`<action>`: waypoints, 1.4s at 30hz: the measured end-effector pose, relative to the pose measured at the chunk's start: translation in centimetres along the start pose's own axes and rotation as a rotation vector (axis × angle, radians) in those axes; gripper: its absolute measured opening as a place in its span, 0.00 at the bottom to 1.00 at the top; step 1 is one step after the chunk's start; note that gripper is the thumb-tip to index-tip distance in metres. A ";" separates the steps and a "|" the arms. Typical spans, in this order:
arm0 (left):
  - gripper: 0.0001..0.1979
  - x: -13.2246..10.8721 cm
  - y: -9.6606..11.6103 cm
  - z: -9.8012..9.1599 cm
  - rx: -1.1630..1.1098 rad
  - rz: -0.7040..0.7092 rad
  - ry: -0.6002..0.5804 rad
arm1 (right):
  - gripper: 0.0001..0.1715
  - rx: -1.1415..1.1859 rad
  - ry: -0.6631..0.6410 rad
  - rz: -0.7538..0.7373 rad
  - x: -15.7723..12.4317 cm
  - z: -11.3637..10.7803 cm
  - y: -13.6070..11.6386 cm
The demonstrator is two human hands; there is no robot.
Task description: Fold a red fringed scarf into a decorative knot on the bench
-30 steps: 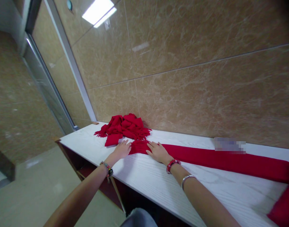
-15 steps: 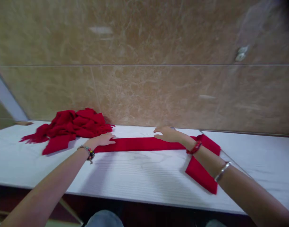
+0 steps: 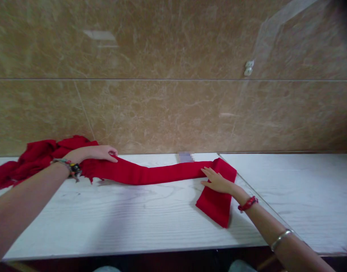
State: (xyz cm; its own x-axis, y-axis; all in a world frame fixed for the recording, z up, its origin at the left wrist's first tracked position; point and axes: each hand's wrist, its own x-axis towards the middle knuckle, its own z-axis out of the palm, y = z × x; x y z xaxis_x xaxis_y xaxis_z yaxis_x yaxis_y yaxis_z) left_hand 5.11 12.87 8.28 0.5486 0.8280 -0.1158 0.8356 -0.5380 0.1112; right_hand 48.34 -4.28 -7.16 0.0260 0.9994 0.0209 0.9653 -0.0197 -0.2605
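Red scarf [image 3: 162,174] — left hand [image 3: 95,152] gripping near fringe [image 3: 88,170], right hand [image 3: 221,184] spread over bend.

Long folded red cloth scarf [image 3: 162,174]: on white wood-grain tabletop [image 3: 162,219], right end bent frontward. Crumpled red fringed cloth heap [image 3: 37,156]: left of scarf. Small flat greyish item [image 3: 186,156]: just behind scarf. Brown marbled tile wall [image 3: 162,113]: behind scarf. Left hand [image 3: 101,152]: at scarf's left end. Right hand [image 3: 219,183]: on scarf's bend.

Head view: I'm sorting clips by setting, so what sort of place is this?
Probably an indoor workroom or shop, though which is unclear: a white wood-grain worktop runs along a glossy marble-look wall, with a long red fringed cloth on the worktop.
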 end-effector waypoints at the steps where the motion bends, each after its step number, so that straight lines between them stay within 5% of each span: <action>1: 0.19 0.3 1.6 -1.3 -0.038 0.055 -0.065 | 0.36 0.016 -0.004 0.005 -0.1 -0.1 -0.1; 4: 0.21 1.4 8.2 -4.0 -0.097 0.161 -0.019 | 0.36 0.095 0.062 -0.049 -0.3 -0.7 -0.1; 7: 0.20 2.9 16.4 -3.6 -0.095 0.327 0.004 | 0.32 0.139 0.187 -0.173 -0.5 -1.9 0.5; 11: 0.14 4.9 25.3 2.1 -0.091 0.443 -0.035 | 0.23 0.068 0.240 -0.187 -1.4 -3.3 2.1; 15: 0.11 6.4 29.4 8.5 -0.091 0.373 0.059 | 0.21 -0.007 0.203 -0.129 -2.6 -3.3 3.7; 18: 0.14 7.0 29.1 10.2 -0.137 0.378 0.108 | 0.20 -0.014 0.200 -0.143 -3.1 -2.9 3.9; 23: 0.19 7.4 24.5 9.7 -0.130 0.355 0.256 | 0.21 0.188 0.271 -0.075 -3.0 -3.2 1.0; 30: 0.17 7.8 19.3 11.6 0.025 0.443 0.179 | 0.36 0.588 0.249 0.049 -1.2 -2.3 -4.2; 33: 0.16 8.0 18.4 10.7 -0.025 0.487 0.218 | 0.37 0.875 0.198 0.059 -0.8 -2.9 -5.1; 37: 0.18 8.6 17.8 8.0 -0.145 0.472 0.088 | 0.36 1.316 0.085 0.065 -1.9 -5.5 -5.1; 42: 0.20 9.8 18.3 7.7 -0.139 0.477 0.017 | 0.37 1.257 -0.112 -0.025 -4.2 -7.5 -3.2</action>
State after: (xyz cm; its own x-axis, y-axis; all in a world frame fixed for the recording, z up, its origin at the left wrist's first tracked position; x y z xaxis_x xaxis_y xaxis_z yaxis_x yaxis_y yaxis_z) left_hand 26.02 9.96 1.56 0.8675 0.4975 -0.0037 0.4787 -0.8326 0.2787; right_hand 47.13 -8.59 0.82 -0.0701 0.9972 -0.0267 0.0501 -0.0232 -0.9985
